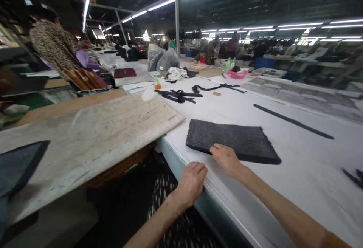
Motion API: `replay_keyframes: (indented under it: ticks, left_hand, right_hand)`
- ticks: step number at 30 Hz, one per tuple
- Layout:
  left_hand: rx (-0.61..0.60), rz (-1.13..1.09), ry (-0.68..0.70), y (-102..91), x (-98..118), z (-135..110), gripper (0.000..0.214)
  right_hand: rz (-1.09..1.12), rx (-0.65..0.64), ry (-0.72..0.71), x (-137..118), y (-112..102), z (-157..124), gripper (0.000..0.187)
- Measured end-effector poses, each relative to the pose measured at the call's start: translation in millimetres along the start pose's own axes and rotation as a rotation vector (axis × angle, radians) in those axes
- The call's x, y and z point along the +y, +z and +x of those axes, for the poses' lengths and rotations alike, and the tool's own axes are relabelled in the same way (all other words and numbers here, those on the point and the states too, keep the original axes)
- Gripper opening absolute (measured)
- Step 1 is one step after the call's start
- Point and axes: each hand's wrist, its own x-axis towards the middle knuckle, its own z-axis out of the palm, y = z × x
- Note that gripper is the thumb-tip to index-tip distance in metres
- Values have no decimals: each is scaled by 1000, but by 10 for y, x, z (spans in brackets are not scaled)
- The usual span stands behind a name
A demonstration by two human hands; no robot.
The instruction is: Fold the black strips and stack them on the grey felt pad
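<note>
A dark grey knitted fabric piece (229, 136) lies flat on the white tabletop, its black near edge facing me. It looks folded or stacked, with rough short ends. My right hand (227, 159) is at that near edge, fingers curled in and closed on the fabric. My left hand (191, 183) is closed at the rim of the white table (300, 187), to the left of my right hand and apart from the fabric. Its fingertips are hidden, so whatever they may hold does not show.
Black fabric strips (178, 96) and a long dark strip (293, 121) lie farther back. A bottle of orange liquid (157, 83) and a pink basket (237, 74) stand beyond. On the left, a worn board (113, 127) carries another dark piece (19, 168). A person (53, 44) works at far left.
</note>
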Motion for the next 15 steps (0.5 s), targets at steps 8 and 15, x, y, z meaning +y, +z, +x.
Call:
replay_keyframes:
  ticks: [8, 15]
  left_hand:
    - [-58, 116, 2, 140, -23, 203, 28]
    - [-146, 286, -215, 142, -59, 284, 24]
  right_hand:
    - [101, -44, 59, -55, -78, -16, 20]
    - [185, 75, 89, -59, 20, -14, 19]
